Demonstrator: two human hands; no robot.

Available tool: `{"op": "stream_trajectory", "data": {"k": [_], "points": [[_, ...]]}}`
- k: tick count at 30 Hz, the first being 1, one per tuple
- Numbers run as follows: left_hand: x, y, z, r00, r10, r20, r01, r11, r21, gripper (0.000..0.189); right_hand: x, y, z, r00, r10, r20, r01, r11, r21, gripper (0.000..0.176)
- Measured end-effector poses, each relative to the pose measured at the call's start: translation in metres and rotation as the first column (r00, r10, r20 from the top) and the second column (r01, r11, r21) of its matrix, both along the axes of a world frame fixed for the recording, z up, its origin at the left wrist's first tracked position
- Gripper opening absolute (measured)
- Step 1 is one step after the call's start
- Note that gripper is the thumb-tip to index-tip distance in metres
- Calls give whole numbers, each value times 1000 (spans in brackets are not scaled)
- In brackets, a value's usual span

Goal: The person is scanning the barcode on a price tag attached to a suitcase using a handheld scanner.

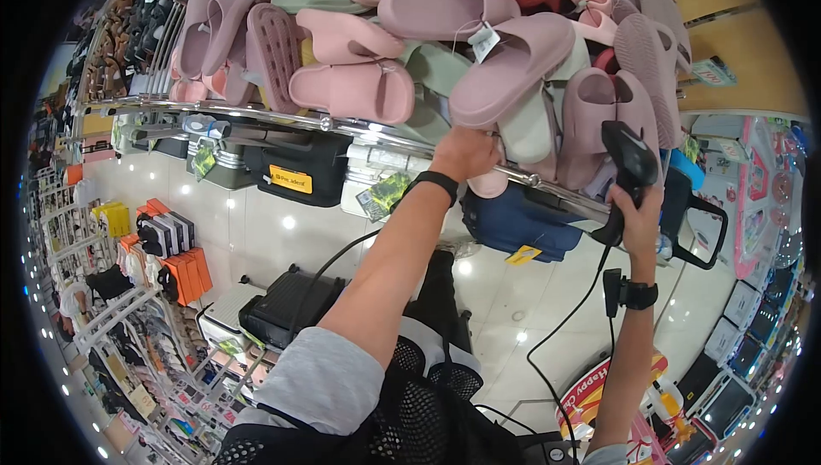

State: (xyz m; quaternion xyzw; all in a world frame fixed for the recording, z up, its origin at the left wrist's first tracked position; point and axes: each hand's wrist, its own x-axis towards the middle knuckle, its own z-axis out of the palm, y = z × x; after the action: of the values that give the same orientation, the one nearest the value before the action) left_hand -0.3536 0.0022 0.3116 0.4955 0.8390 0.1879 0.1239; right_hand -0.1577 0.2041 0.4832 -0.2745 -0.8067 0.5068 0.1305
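My left hand (pixel 466 153) reaches into a heaped bin of foam slippers, at its chrome rail (pixel 342 127). Its fingers are curled around a pale pink slipper (pixel 489 183) at the edge of the pile, just under a mauve slide (pixel 522 59) with a white tag (pixel 484 40). A black band sits on that wrist. My right hand (pixel 640 221) grips a black corded barcode scanner (pixel 629 157), its head held close to the mauve slippers (pixel 599 114) at the right of the pile. Its cable (pixel 564 328) hangs down.
Pink, mauve and green slippers (pixel 359 88) fill the bin. Black and blue suitcases (pixel 299 174) stand below on a glossy tiled floor (pixel 256 225). Racks of goods (pixel 162 251) line the left side, and shelves with boxed items (pixel 753 200) the right.
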Motion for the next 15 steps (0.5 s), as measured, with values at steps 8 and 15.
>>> {"op": "stream_trajectory", "data": {"k": [8,15], "points": [[2,-1,13,1000,17,12,-17,1000,6,39,-1,3,3,993,4,114,-5,1000,10,25],[0,0,3,990,-71,-120,61,995,-82,36,-1,2,1,998,6,68,-9,999,45,26]]}}
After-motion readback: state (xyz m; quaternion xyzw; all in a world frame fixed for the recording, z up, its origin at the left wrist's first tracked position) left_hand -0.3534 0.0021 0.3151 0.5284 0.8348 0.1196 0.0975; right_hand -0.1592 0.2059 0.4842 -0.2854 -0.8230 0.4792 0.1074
